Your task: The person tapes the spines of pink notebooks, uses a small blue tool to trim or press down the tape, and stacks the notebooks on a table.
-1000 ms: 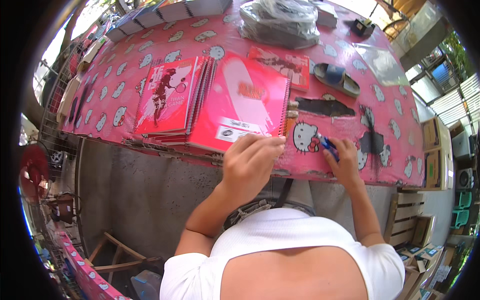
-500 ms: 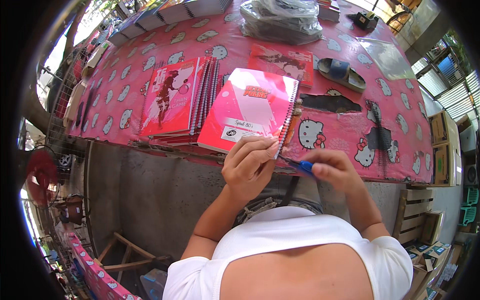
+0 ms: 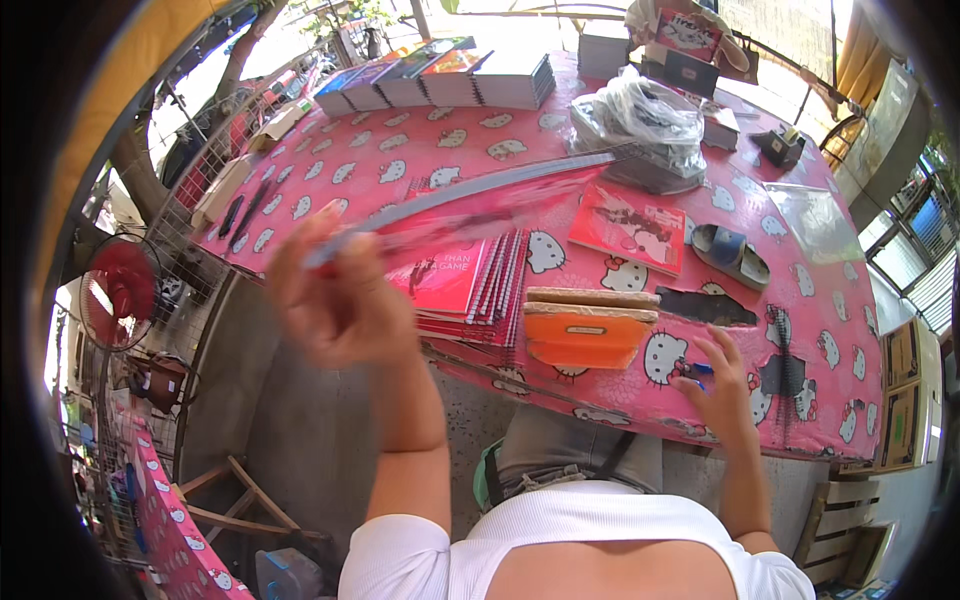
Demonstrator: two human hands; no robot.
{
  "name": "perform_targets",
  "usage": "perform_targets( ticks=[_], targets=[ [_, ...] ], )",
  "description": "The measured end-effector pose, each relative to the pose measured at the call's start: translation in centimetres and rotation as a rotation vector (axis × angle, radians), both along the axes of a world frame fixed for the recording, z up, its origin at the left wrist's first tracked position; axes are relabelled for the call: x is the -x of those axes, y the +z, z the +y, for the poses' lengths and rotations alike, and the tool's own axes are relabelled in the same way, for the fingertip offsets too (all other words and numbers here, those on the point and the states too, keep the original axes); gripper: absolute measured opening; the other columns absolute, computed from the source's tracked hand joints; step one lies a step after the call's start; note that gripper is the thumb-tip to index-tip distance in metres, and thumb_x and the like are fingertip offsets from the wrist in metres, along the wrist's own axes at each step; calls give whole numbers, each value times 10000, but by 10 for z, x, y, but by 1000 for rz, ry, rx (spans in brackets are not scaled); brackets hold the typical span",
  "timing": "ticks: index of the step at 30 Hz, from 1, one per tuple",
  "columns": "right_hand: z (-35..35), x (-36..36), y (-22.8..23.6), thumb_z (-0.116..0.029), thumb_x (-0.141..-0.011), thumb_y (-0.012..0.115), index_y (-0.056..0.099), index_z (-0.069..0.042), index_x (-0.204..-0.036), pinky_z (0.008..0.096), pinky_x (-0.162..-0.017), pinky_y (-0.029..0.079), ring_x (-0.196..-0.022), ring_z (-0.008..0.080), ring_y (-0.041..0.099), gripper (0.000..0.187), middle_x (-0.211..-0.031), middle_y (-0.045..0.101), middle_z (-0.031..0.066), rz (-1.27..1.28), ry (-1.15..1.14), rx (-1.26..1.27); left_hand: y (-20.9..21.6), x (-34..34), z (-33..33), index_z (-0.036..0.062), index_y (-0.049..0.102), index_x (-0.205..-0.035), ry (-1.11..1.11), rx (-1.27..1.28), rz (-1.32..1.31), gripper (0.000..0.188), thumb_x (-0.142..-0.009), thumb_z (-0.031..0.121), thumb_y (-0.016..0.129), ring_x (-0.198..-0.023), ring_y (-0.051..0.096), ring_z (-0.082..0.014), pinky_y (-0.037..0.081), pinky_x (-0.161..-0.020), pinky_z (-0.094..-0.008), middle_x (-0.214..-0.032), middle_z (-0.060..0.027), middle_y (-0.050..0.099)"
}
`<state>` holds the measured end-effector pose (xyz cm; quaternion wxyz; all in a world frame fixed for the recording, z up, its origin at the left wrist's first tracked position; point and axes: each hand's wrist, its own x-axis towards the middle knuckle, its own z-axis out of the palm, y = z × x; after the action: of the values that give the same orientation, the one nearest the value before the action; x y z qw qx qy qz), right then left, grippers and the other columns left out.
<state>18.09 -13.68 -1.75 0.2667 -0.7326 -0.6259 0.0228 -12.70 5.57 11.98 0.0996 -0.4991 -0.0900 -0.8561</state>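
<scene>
My left hand (image 3: 345, 290) is raised over the left part of the table, closed on the edge of a red spiral notebook (image 3: 470, 205). The notebook is tilted, seen nearly edge-on, and smeared by motion. Below it rests a stack of red spiral notebooks (image 3: 455, 290), partly hidden by my hand. My right hand (image 3: 725, 390) is low over the table's front part with its fingers apart. Between thumb and fingers shows a small blue-handled cutting tool (image 3: 695, 373), which seems to lie on the table. Left of this hand stands an orange block-like holder (image 3: 585, 338).
Another red notebook (image 3: 628, 230) lies beside a slipper (image 3: 730, 255). Behind are a plastic-wrapped bundle (image 3: 640, 130), a row of spiral notebook stacks (image 3: 440, 80) and a tape dispenser (image 3: 778, 148). A red fan (image 3: 118, 290) is at the left. The pink tablecloth (image 3: 330, 205) has torn patches at the right.
My left hand has lifted the notebook up and left, toward the stack. My right hand has moved forward onto the table and opened around the blue-handled tool. The orange holder has come into sight.
</scene>
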Motion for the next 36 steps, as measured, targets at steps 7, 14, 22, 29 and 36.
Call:
perform_targets(
  ticks=[7,14,22,29,36],
  targets=[
    [83,64,21,-163,-631,800,514,-88,-1250,454,-1035,322,-1179,333,462,686,-1295,482,129,-175,183,-171,84,17,51,35,651,-988,26,189,587,157,-857,121,666,-580,557,-69,408,-471,-221,-715,-31,639],
    [94,13,10,-80,-604,786,548,-90,-1168,436,-958,364,-1107,306,507,612,-1085,582,90,-137,17,-52,-43,4,146,112,258,-1454,324,818,1437,842,-856,667,463,-1359,280,-307,106,-1098,-592,-1429,-170,348],
    [104,45,76,-202,-689,798,423,-66,-1323,427,-962,401,-1191,286,491,749,-1358,446,121,290,42,-450,-86,94,144,75,41,-1502,-398,1384,827,1069,-791,763,448,-1446,44,-289,59,-1144,-498,-1558,-197,22],
    [214,-35,102,-358,-842,643,633,12,-997,348,-783,487,-925,245,619,401,-1000,655,167,193,-65,-61,-150,167,169,163,98,-1512,-756,1718,503,913,-852,672,469,-1440,109,-294,106,-1121,-523,-1572,-112,84],
    [237,-87,-10,-432,-742,736,717,-29,-832,384,-654,514,-726,286,669,414,-783,687,175,-178,-76,481,-96,139,117,103,175,-1492,-610,1392,733,883,-838,458,650,-1430,152,-308,143,-1119,-510,-1541,-143,191]
  ],
)
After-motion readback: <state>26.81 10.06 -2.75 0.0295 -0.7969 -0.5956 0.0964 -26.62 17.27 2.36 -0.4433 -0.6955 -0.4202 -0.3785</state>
